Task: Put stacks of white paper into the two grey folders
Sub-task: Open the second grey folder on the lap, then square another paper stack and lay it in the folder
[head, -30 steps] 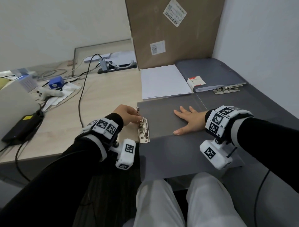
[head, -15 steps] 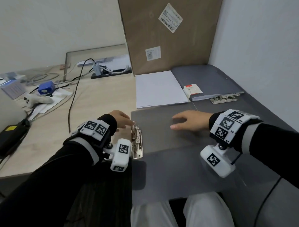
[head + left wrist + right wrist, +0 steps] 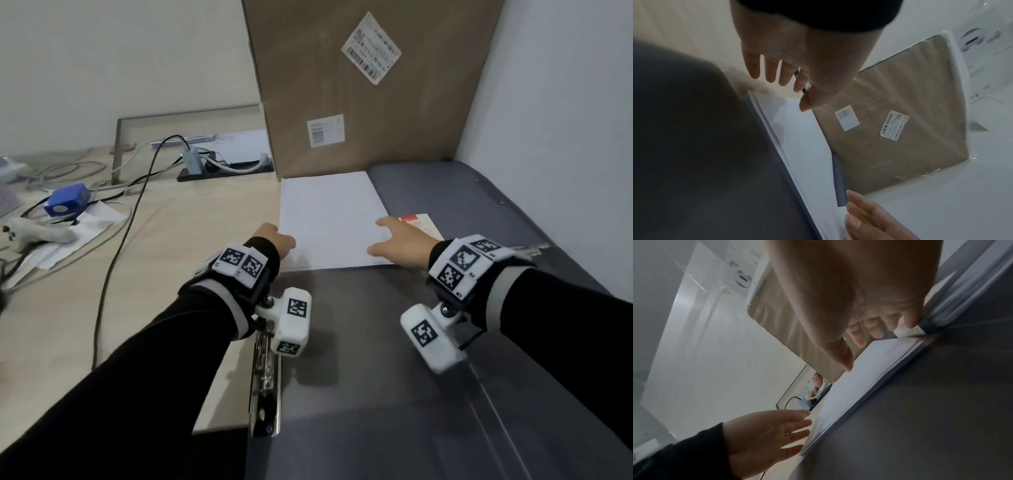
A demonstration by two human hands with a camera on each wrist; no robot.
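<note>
A stack of white paper (image 3: 329,219) lies flat behind the near grey folder (image 3: 359,342), which lies spread flat with its metal clip (image 3: 265,370) along the left edge. My left hand (image 3: 277,240) is at the stack's left edge with straight, spread fingers (image 3: 772,74) and holds nothing. My right hand (image 3: 397,243) is at the stack's right edge, thumb (image 3: 844,360) over the top sheet and fingers loosely bent by the corner. A second grey folder (image 3: 462,198) lies to the right behind, with a small red-and-white box (image 3: 419,222) on it.
A tall cardboard box (image 3: 359,85) stands right behind the paper, and a white wall (image 3: 565,102) closes the right side. On the wooden desk to the left lie cables (image 3: 113,260), a power strip (image 3: 222,168), a blue device (image 3: 66,204) and a white controller (image 3: 30,233).
My left hand left the folder's clip and my right hand lifted off the near folder. Both reached forward to the two sides of the paper stack.
</note>
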